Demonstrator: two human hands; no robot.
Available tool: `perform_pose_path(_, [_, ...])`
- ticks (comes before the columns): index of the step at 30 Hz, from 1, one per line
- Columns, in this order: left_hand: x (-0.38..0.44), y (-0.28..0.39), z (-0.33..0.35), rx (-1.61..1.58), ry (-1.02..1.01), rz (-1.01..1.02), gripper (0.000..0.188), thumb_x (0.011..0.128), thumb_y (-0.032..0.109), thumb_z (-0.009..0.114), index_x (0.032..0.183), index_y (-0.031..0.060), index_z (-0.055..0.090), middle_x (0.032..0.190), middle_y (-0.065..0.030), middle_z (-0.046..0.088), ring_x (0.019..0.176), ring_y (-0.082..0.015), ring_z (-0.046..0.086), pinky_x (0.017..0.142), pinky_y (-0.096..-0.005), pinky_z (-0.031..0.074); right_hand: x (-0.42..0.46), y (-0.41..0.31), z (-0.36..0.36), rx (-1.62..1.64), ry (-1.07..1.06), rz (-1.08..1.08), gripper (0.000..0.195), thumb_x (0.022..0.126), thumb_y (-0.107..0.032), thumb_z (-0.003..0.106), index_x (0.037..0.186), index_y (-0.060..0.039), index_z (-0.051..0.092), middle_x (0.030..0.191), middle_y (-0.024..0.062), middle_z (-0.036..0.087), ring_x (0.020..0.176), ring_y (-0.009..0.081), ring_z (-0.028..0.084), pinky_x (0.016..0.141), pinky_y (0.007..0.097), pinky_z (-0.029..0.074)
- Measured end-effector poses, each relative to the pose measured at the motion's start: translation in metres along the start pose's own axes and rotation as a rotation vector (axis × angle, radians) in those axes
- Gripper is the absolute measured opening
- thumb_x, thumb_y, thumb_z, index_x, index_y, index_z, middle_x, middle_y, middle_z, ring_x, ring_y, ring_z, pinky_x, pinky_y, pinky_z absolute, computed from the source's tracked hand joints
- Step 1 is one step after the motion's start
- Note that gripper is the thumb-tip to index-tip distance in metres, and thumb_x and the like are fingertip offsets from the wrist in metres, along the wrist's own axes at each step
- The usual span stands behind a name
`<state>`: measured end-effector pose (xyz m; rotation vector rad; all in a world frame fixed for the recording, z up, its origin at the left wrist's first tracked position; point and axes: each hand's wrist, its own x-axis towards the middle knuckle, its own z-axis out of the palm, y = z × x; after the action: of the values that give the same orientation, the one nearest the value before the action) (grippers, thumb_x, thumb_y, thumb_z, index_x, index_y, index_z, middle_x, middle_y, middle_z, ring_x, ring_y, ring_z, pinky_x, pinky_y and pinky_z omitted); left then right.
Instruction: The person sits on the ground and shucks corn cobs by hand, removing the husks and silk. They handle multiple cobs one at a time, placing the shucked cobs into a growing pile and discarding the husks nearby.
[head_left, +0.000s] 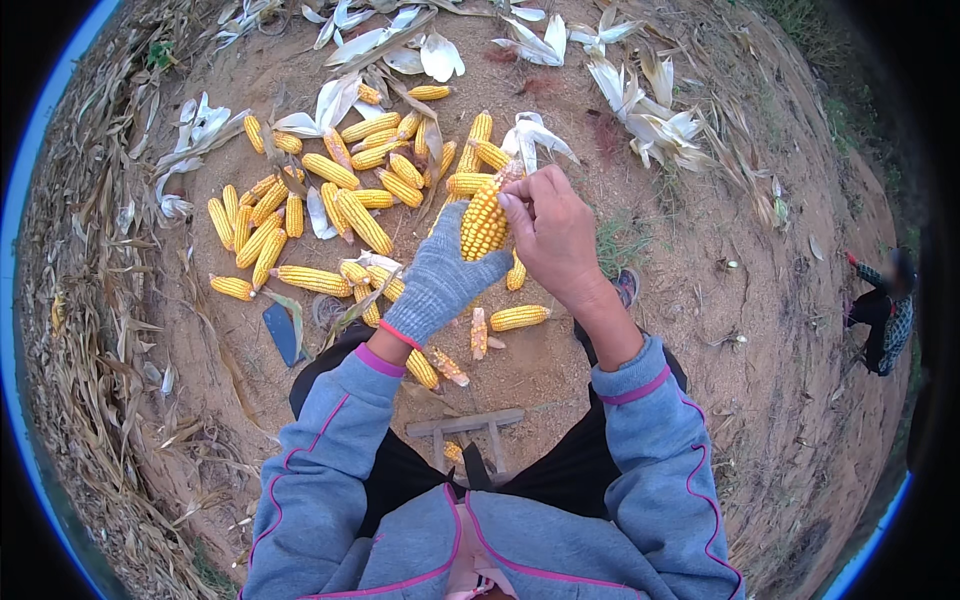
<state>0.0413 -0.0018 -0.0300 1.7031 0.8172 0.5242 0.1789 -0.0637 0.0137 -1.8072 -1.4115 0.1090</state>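
A husked ear of yellow corn (484, 225) stands tip up in my left hand (448, 268), which wears a grey knitted glove with a red edge. My bare right hand (553, 225) is at the ear's upper right side, thumb and fingers bent together near its pinkish tip; whether they pinch anything cannot be made out. Beyond and left of my hands, many husked ears (362, 221) lie loosely heaped on the soil. A partly bare cob (479, 334) and another ear (520, 318) lie below my hands.
Pale husks (664, 124) lie at the top and upper right, dry stalks (90, 300) along the left. A dark blue flat object (283, 334) rests left of my foot. A wooden frame (465, 423) is between my legs. Another person (885, 315) is low to the ground at far right.
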Motion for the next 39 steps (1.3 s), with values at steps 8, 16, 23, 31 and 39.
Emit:
perform_pose_path(8, [0.000,0.004,-0.004,0.072,0.038,-0.067,0.061,0.074,0.023,0.078,0.121,0.0006,0.046,0.106,-0.0114,0.059,0.096,-0.0185,0.058,0.082,-0.0326,0.048,0.005,0.009,-0.007,0.233,0.138,0.242,0.013,0.086,-0.012,0.061,0.093,-0.0015,0.059,0.089,0.0091,0.056,0.068,0.0215,0.059,0.064,0.0352,0.049])
perform_pose_path(16, [-0.001,0.003,-0.004,0.159,0.064,-0.005,0.064,0.073,0.026,0.078,0.121,0.0008,0.044,0.108,-0.0151,0.058,0.098,-0.0232,0.059,0.084,-0.0356,0.049,0.003,0.001,-0.005,0.265,0.091,0.184,0.020,0.082,-0.016,0.068,0.099,-0.0059,0.064,0.092,0.0056,0.055,0.068,0.0144,0.057,0.064,0.0295,0.049])
perform_pose_path(23, [0.000,0.003,-0.001,0.116,0.073,0.065,0.063,0.073,0.026,0.077,0.122,0.0032,0.044,0.107,-0.0166,0.061,0.097,-0.0290,0.063,0.082,-0.0382,0.050,-0.001,-0.005,0.002,0.136,0.000,0.103,0.017,0.079,-0.017,0.072,0.092,-0.0072,0.066,0.089,0.0047,0.057,0.066,0.0171,0.060,0.061,0.0301,0.049])
perform_pose_path(31, [0.000,0.000,-0.002,0.090,0.072,0.044,0.062,0.073,0.026,0.077,0.121,0.0034,0.045,0.106,-0.0174,0.061,0.097,-0.0297,0.063,0.081,-0.0388,0.050,0.000,0.000,0.002,0.081,0.073,0.045,0.013,0.078,-0.017,0.072,0.079,-0.0069,0.064,0.073,0.0034,0.056,0.063,0.0188,0.060,0.056,0.0316,0.047])
perform_pose_path(39, [0.003,-0.005,-0.005,0.211,0.077,0.042,0.066,0.073,0.032,0.077,0.121,0.0017,0.044,0.107,-0.0196,0.060,0.097,-0.0317,0.063,0.080,-0.0395,0.050,-0.006,-0.007,0.001,0.269,-0.212,-0.035,0.013,0.083,-0.013,0.069,0.082,-0.0008,0.064,0.074,0.0020,0.055,0.059,0.0077,0.048,0.055,0.0233,0.041])
